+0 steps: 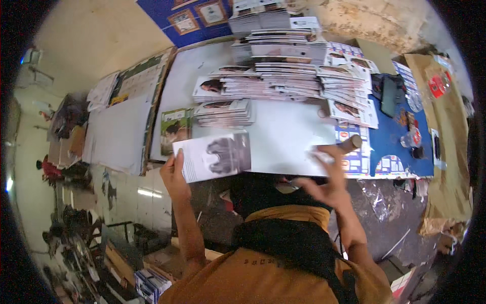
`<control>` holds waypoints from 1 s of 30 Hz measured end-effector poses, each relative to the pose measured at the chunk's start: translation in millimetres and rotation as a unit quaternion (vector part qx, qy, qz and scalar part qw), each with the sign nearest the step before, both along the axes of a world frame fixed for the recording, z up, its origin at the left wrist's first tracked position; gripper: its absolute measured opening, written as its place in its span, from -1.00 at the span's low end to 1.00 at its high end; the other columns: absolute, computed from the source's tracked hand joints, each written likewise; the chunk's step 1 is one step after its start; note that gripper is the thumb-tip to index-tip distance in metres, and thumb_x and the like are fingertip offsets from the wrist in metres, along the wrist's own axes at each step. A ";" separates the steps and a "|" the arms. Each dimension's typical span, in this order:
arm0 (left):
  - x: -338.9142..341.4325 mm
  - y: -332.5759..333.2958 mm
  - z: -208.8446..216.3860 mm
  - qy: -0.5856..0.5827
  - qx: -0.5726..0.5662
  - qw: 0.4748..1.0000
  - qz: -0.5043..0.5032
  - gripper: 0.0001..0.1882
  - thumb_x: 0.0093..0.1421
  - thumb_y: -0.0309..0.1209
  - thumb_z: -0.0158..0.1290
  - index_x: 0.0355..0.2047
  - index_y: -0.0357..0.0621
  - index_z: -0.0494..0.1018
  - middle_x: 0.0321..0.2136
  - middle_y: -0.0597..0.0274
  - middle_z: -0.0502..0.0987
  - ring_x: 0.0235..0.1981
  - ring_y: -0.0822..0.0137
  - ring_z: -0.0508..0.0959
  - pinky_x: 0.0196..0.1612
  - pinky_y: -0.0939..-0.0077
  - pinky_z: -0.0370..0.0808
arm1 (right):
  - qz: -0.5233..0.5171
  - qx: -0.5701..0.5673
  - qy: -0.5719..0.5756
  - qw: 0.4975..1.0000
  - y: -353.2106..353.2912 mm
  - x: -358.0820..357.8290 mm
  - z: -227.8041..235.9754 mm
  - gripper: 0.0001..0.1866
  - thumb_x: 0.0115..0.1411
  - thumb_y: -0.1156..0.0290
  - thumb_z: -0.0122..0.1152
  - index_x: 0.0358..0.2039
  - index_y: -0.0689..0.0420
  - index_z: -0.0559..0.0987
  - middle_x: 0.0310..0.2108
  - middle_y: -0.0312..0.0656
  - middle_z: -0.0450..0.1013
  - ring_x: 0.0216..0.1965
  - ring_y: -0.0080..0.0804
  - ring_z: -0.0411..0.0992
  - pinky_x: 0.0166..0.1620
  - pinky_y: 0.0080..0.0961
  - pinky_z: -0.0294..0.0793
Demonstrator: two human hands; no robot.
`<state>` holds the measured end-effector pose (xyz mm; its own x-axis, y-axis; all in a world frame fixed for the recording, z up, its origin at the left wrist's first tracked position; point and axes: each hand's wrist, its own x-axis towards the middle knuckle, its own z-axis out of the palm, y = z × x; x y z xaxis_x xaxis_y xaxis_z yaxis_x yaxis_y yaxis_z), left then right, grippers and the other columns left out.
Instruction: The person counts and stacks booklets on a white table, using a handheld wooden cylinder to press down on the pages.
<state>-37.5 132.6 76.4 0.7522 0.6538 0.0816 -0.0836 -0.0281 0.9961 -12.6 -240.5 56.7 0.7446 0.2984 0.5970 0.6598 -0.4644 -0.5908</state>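
The left hand (175, 177) holds a pale booklet (215, 157), its fingers closed on the left edge, over the near left part of the white bench (288, 137). The right hand (331, 180), blurred, is near the bench's near edge, right of the booklet, its fingers spread apart; beside them is a tan cylinder (351, 144), and I cannot tell whether they grip it. Just beyond the booklet lie a green-covered booklet (174, 131) on the left and a short stack of booklets (225, 112) to its right. Larger piles of booklets (288, 83) fill the far side. Farther right, a dark pouch (390, 96) lies on a blue surface (379, 137).
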 end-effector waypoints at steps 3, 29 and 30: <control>7.9 -32.8 -12.9 0.064 -0.094 0.989 -0.089 -0.80 0.30 -0.42 0.15 -0.18 -0.35 0.56 -0.33 0.22 0.61 -0.31 0.47 0.58 -0.23 0.54 0.50 | 0.111 -0.150 0.022 0.982 44.3 1.6 14.1 -0.03 -0.04 0.01 0.51 0.35 -0.04 0.27 0.26 0.00 0.23 0.23 0.02 0.24 0.20 0.05 0.18; 31.9 -150.7 -88.0 -0.094 -0.244 0.873 -0.411 -0.21 0.26 -0.20 0.14 0.34 -0.34 0.07 0.30 -0.09 0.23 0.29 0.03 0.35 0.33 0.08 0.33 | 0.130 0.169 0.316 0.925 61.7 -9.5 -26.8 -0.64 0.01 0.46 0.51 -0.18 0.25 0.62 -0.23 -0.14 0.59 -0.25 -0.35 0.57 -0.16 -0.45 0.57; 30.6 -153.8 -90.7 -0.098 -0.346 0.848 -0.390 -0.27 0.29 -0.22 0.08 0.34 -0.33 0.08 0.29 -0.08 0.24 0.27 0.01 0.37 0.33 0.05 0.35 | 0.136 0.171 0.317 0.923 63.3 -8.4 -27.2 -0.64 0.01 0.46 0.51 -0.18 0.25 0.62 -0.23 -0.14 0.59 -0.25 -0.35 0.57 -0.16 -0.45 0.57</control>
